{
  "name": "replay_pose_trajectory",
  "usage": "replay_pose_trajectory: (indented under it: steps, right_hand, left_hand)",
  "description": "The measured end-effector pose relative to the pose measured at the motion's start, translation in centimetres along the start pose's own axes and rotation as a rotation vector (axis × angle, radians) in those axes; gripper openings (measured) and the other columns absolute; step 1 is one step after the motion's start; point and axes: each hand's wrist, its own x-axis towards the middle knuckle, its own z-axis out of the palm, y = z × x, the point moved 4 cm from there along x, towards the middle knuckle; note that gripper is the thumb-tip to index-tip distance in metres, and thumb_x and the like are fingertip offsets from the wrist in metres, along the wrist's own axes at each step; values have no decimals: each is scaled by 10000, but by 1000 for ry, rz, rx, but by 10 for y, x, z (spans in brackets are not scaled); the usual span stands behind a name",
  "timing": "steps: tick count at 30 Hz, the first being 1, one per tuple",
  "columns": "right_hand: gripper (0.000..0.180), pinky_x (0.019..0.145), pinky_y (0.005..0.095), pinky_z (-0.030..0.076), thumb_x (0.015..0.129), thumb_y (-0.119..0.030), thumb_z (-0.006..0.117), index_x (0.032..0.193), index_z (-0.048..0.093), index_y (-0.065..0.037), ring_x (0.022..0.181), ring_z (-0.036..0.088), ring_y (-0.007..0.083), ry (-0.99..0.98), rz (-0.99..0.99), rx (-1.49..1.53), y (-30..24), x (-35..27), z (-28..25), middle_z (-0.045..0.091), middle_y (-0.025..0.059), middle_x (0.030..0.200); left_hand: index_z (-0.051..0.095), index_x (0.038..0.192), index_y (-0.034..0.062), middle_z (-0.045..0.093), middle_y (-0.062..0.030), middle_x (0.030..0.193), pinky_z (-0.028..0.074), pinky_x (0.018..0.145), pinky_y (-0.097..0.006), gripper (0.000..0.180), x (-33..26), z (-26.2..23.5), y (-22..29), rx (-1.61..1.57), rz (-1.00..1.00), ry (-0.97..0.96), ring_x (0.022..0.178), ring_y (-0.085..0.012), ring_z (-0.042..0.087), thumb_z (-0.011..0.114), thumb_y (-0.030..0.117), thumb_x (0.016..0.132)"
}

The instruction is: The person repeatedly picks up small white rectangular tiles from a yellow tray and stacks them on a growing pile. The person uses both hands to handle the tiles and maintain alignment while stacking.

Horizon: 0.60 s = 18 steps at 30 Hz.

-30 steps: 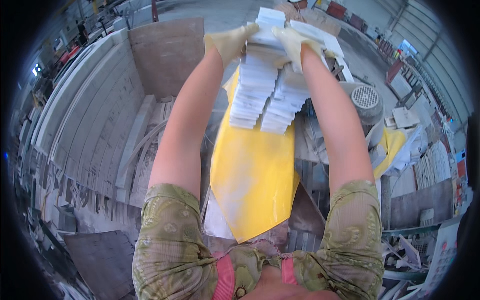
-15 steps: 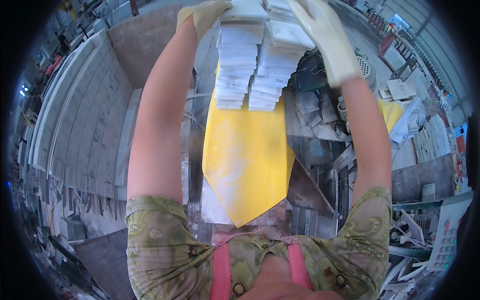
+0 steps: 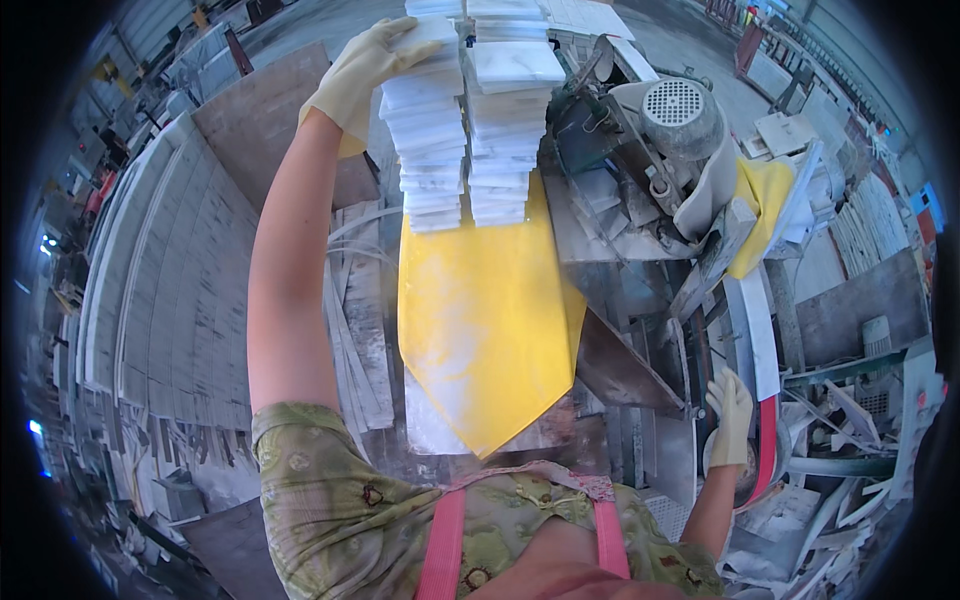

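Observation:
Two tall stacks of white, grey-veined stone tiles stand side by side, the left stack (image 3: 425, 130) and the right stack (image 3: 505, 120). My left hand (image 3: 375, 70), in a pale rubber glove, lies against the upper left side of the left stack, fingers stretched over its edge. The gloved right hand (image 3: 731, 415) hangs low on the right beside a red belt (image 3: 766, 450), fingers loosely apart and nothing visible in them. Under the stacks spreads a yellow sheet (image 3: 480, 330), pointed towards me and smeared with white dust.
Right of the stacks sits a dusty machine with a motor (image 3: 680, 115). A yellow cloth (image 3: 757, 210) hangs beside it. Long stone slabs (image 3: 180, 270) lean in rows at left. Broken stone scraps (image 3: 840, 420) lie at lower right, near a button panel (image 3: 915, 400).
My right hand has left the right stack and dropped to the lower right. The left hand remains at the left stack. The view has shifted, showing more of the machine.

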Motion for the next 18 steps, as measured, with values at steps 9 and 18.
replay_pose_trajectory:
  steps: [9, 18]
  right_hand:
    - [425, 798, 274, 578, 1021, -284, 567, 1318, 563, 20, 972, 675, 178, 30, 115, 50, 35, -31, -31, 660, 165, 1184]
    - [410, 911, 309, 533, 1014, -272, 567, 1313, 579, 9, 1088, 663, 217, -42, -11, -24, 29, -31, -49, 668, 162, 1206]
  left_hand:
    - [537, 1410, 81, 557, -156, 1409, 373, 1121, -350, 668, 14, 3, -1, -81, 9, -96, 1349, -282, 487, 764, 403, 871]
    - [594, 1295, 12, 627, -115, 1251, 427, 1019, -334, 462, -68, -35, 23, -243, 404, 653, 1175, -206, 562, 574, 369, 1002]
